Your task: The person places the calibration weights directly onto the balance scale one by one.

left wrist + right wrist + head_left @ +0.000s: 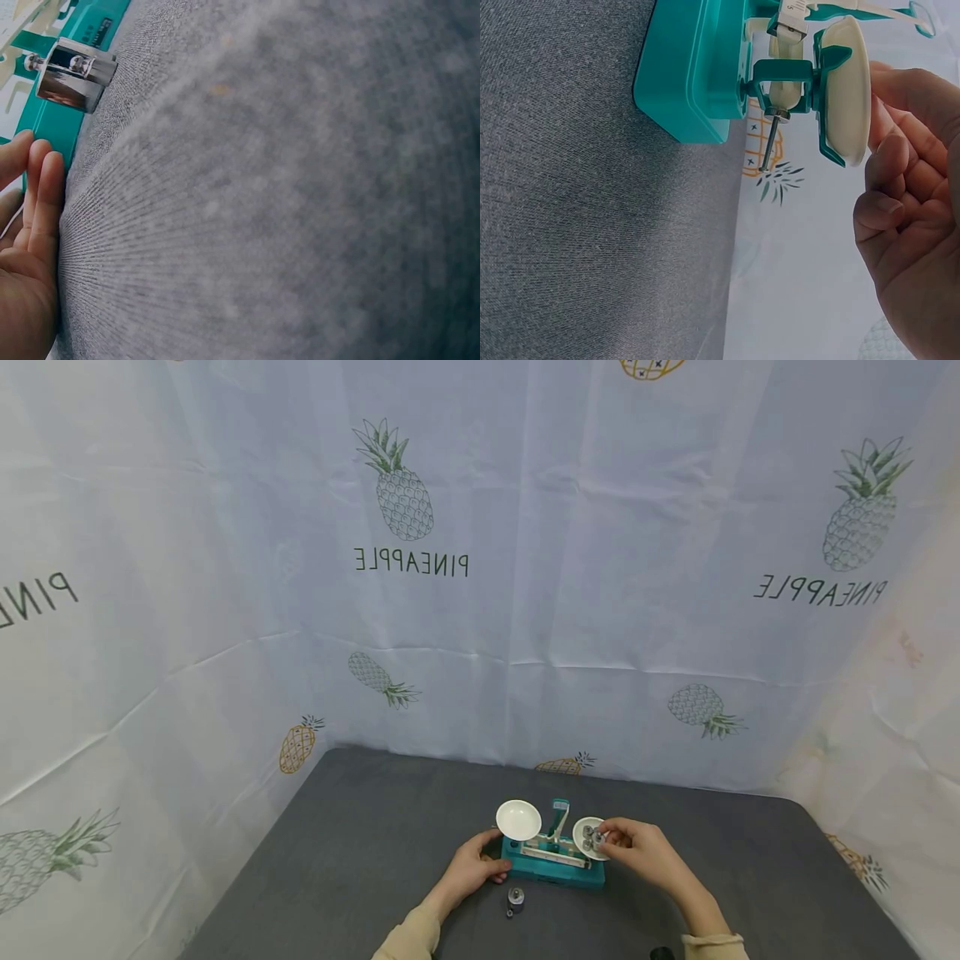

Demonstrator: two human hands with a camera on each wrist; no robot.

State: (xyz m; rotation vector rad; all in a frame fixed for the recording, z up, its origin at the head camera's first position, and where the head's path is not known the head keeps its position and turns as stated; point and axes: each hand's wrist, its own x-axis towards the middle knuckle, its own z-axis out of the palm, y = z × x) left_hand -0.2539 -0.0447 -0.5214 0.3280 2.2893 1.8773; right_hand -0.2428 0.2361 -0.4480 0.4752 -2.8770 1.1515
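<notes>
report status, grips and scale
Left grip against balance scale. Right grip at metal weights in right pan. Left pan empty. Loose weights in front of balance scale.

- Left hand [472, 864]: one, fingers extended.
- Right hand [637, 845]: one, outer fingers curled; thumb and index seemingly pinching, tips partly hidden.
- Forearms [699, 910]: two, both angled inward.

Pale cream sleeves [411, 935] (plain, slightly rumpled) leave both hands [469, 867] bare.
</notes>
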